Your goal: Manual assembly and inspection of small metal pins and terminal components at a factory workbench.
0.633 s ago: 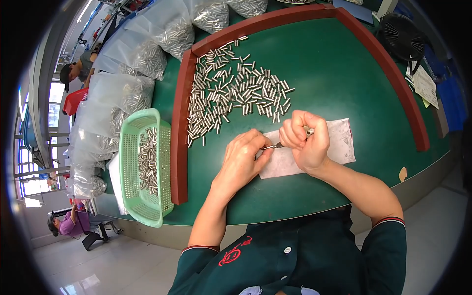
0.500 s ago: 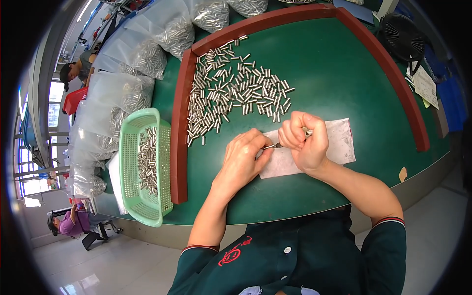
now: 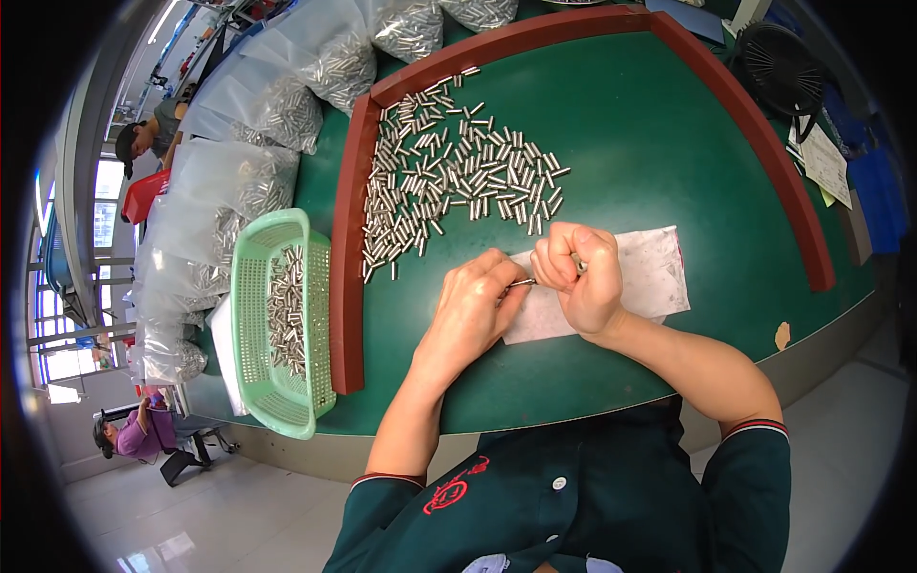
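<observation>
Over a pale, stained cloth [image 3: 650,272], my two hands almost meet. My left hand [image 3: 473,296] pinches a small silver metal cylinder [image 3: 519,283] between thumb and fingers, its end pointing toward the other hand. My right hand [image 3: 587,282] is wrapped in a fist around a slim tool [image 3: 580,264]; only its handle end peeks out at the top of the fist, so its kind is hidden. Beyond my hands, a wide spread of similar metal cylinders [image 3: 478,167] lies loose on the green table [image 3: 621,124].
Dark red wooden rails [image 3: 349,315] border the work area. To the left stands a green plastic basket [image 3: 250,315] partly filled with cylinders. Clear bags of cylinders [image 3: 287,110] line the far left. A black fan [image 3: 778,72] and papers [image 3: 823,167] are at the far right.
My right hand has moved slightly left, closer to my left hand, and the dark tool tip that showed between them is now hardly visible. My left hand stays in place.
</observation>
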Tool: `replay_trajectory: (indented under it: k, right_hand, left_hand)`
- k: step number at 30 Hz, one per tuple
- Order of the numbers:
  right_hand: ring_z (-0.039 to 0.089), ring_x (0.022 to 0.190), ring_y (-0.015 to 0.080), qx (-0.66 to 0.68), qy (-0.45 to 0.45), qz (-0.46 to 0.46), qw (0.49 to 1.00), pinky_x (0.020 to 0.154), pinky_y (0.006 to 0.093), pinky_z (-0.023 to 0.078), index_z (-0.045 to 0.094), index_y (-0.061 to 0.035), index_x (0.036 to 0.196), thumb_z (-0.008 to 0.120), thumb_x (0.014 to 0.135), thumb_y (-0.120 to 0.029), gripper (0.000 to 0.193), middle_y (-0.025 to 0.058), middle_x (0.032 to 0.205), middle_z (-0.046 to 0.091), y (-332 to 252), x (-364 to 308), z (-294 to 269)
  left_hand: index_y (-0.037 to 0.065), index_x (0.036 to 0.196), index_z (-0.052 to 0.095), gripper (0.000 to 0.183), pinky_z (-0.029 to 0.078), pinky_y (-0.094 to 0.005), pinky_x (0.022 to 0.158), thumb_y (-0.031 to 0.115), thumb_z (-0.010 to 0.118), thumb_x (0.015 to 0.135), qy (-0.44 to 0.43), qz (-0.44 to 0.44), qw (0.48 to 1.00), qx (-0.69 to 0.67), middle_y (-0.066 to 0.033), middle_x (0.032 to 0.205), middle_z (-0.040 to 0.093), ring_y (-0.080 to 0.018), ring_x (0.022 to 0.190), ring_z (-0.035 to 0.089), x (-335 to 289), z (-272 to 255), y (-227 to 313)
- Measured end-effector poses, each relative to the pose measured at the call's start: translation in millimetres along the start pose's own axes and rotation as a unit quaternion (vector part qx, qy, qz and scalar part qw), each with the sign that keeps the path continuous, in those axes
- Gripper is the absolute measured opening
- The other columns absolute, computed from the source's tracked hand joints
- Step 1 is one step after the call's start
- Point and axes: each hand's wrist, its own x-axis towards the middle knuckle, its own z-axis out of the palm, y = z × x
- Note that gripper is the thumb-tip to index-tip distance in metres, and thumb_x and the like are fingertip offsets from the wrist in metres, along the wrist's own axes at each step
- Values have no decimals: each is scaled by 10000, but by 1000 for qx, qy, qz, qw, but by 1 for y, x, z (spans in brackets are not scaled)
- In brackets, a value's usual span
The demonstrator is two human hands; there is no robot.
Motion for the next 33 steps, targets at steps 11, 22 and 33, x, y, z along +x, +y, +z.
replay_trajectory:
  k: [11,22,33]
  right_hand:
    - [186,384,77,41,9,50,998,394,241,178,282,-103,506,304,839,-292,384,-16,404,261,-5,5,-5]
    - [192,387,75,40,9,53,998,399,236,186,285,-103,512,309,832,-295,374,-16,409,263,-5,5,-4]
    - [188,382,71,46,10,55,997,388,233,174,283,-103,512,304,829,-281,364,-15,408,265,-7,7,-5]
  left_hand:
    - [-24,838,620,111,428,-246,615,9,614,732,-20,-107,981,-157,-72,768,589,-138,678,542,2,-13,1]
    - [-36,890,624,135,439,-258,662,30,570,786,-33,-123,964,-235,-103,798,603,-167,731,562,1,-10,-8]
    - [-15,797,602,133,429,-281,553,0,652,674,-6,-27,999,-29,-78,744,540,-181,632,533,2,-1,-1]
